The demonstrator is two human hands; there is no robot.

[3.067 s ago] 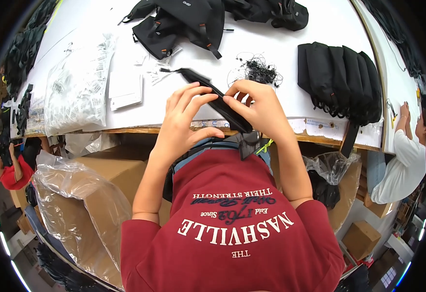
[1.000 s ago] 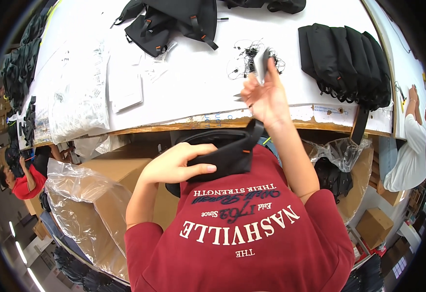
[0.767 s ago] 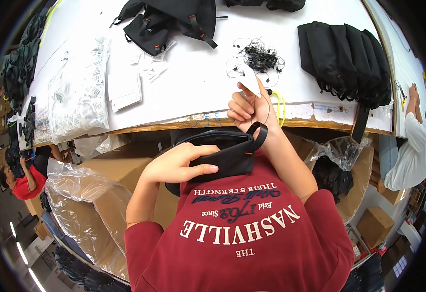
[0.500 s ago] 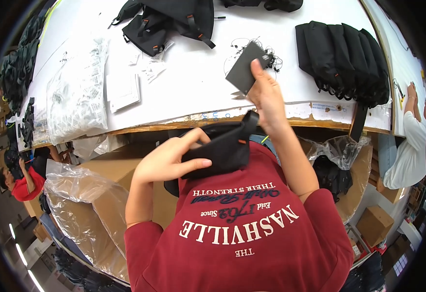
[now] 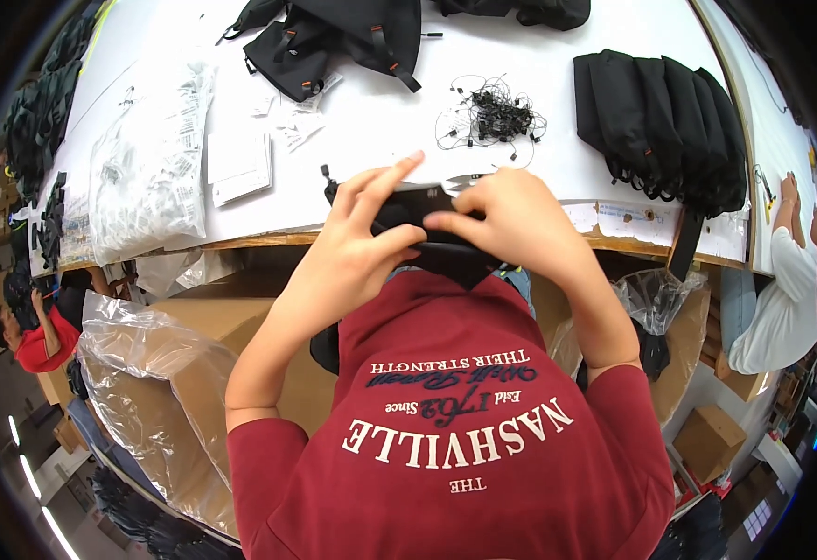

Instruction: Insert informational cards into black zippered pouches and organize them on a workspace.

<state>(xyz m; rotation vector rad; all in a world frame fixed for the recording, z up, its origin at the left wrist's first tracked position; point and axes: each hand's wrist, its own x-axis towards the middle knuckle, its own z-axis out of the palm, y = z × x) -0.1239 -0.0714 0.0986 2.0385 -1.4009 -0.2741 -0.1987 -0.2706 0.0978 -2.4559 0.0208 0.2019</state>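
A small black fabric pouch [image 5: 464,264] is between my hands, just in front of the table edge. My left hand [image 5: 357,229] grips its left side, the fingers bent over it and blurred. A flat dark card [image 5: 422,196] shows at the pouch's upper side, partly covered by fingers. My right hand [image 5: 520,219] pinches at the card's right end, thumb and fingers closed. How deep the card sits in the pouch is hidden. Beyond my hands a tangle of thin black strings [image 5: 502,114] lies on the white table [image 5: 371,121].
Black bags [image 5: 352,47] lie at the back, and a row of black pouches [image 5: 660,126] at the right. A clear bag of white tags [image 5: 152,168] and a white paper stack [image 5: 240,168] are at the left. Plastic-lined cartons [image 5: 170,392] stand below. Other people work at both sides.
My right hand has brought the card down from above the table to the pouch. My left hand and the pouch have risen toward the table edge, and the strings now show fully.
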